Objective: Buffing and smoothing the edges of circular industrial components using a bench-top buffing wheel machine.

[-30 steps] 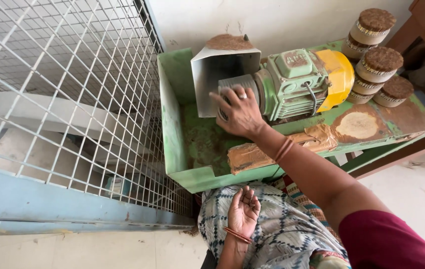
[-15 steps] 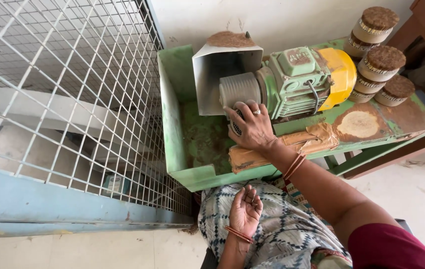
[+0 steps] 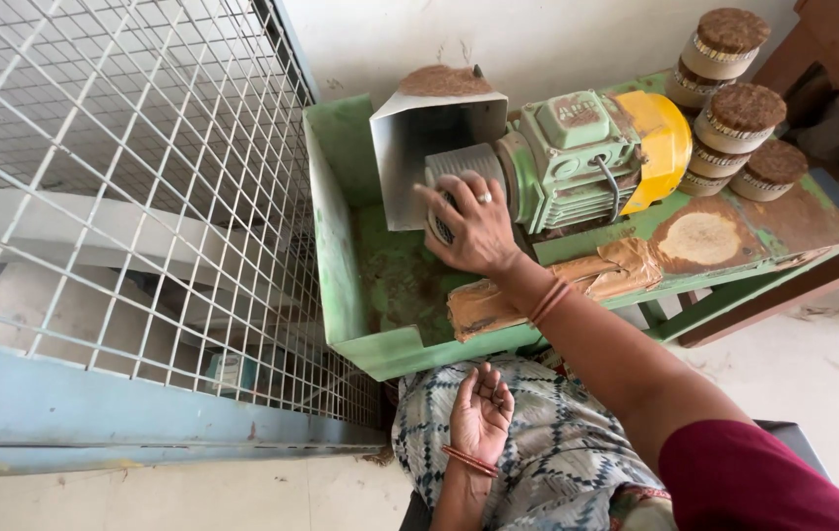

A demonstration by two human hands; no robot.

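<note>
My right hand [image 3: 473, 224] is cupped over the front end of a ribbed grey cylinder [image 3: 466, 160], fingers wrapped on its face. The cylinder sticks out from a green motor [image 3: 577, 147] with a yellow end cap [image 3: 660, 138]. Behind the hand, a grey sheet-metal hood [image 3: 419, 138] topped with brown fibre dust frames the cylinder. My left hand [image 3: 481, 413] lies palm up and empty on my lap, on patterned cloth [image 3: 557, 462], with bangles at the wrist. Anything between my right palm and the cylinder is hidden.
The machine sits in a green metal tray [image 3: 329, 226] dusted with brown fibre, its front edge wrapped in brown tape [image 3: 606, 273]. Several round brown-topped fibre cups [image 3: 744, 113] are stacked at the right. A wire mesh cage [image 3: 124, 157] stands at the left. Pale floor [image 3: 812, 364] lies at the lower right.
My right hand dropped from the cylinder toward the tray's front edge, then came back up and now covers the cylinder's end. My left hand has stayed in my lap.
</note>
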